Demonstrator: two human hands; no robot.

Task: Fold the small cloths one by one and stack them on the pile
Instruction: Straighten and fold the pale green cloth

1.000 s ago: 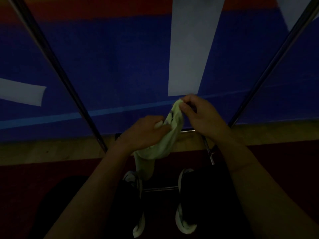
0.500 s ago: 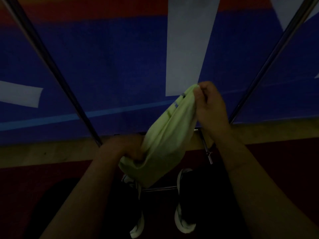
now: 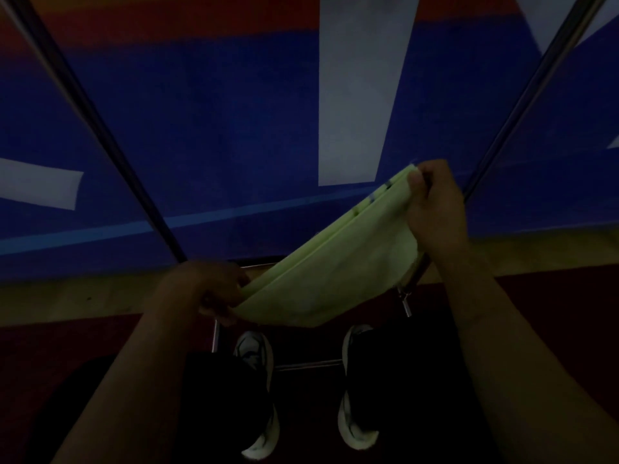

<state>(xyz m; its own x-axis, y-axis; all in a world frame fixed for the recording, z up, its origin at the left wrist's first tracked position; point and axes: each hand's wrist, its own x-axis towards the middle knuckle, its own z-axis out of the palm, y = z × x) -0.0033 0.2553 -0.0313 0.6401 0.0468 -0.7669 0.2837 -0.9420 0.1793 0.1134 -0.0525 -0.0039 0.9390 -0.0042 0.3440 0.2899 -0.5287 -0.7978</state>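
A single head-worn wide-angle view looks forward and steeply down from the person's own eye level, close over both forearms. The left hand and right hand fill the centre, the shoes sit straight below, and the blue floor stretches ahead, dimly lit

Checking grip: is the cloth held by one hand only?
No, the left hand pinches the cloth at its lower end and the right hand its upper end.
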